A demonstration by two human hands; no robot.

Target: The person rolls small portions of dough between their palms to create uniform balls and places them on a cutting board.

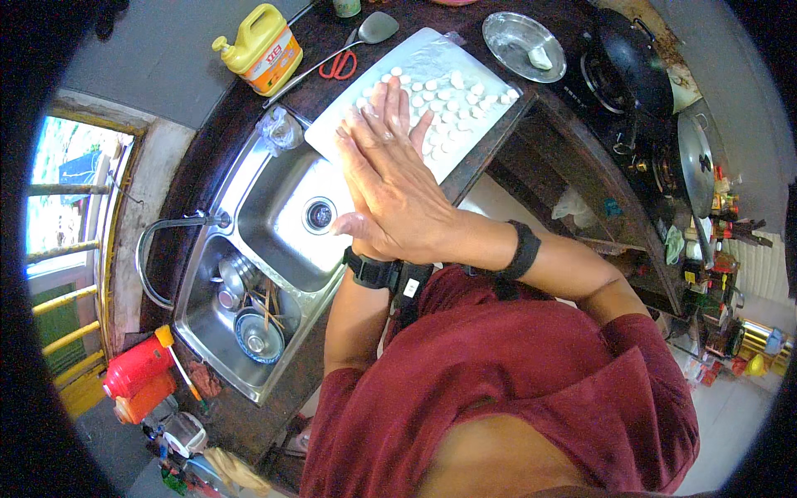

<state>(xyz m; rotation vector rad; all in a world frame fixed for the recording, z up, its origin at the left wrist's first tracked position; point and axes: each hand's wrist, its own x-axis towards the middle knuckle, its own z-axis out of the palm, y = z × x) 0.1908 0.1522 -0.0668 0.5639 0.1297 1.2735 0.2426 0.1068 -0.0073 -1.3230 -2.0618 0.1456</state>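
My right hand [401, 183] lies palm down over my left hand [393, 99], the two palms laid together. White powder or paste marks several fingertips. Whatever may lie between the palms is hidden. Both hands are above the near left part of a white board [429, 43], partly over the sink edge. Several small white dough pieces [449, 117] are spread on the board, some hidden behind my fingers. Beyond its far right corner, a round metal plate [507, 37] dusted with white holds a white dough lump [540, 58].
Left of the board is a steel double sink [280, 205] with a curved faucet [144, 249]; bowls [258, 336] and chopsticks fill its nearer basin. Red-handled scissors [339, 66], a metal spatula [378, 28] and a yellow detergent jug [268, 53] stand behind. A black wok [635, 62] sits right.
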